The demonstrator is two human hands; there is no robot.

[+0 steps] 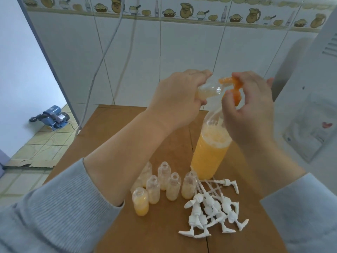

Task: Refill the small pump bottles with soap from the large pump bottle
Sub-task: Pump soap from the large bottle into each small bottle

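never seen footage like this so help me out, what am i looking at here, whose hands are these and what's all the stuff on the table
There is no machine here: one camera worn on a person's head looks down at their own two hands. The left hand holds a small clear bottle tilted on its side. The right hand grips the orange pump head of the large bottle of orange soap, its spout near the small bottle's mouth. On the brown table stand more small open bottles, some partly filled, beside a heap of loose white pump tops.

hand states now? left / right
Left hand: grips a small bottle, tilted.
Right hand: fingers curled on the orange pump head of the large bottle.
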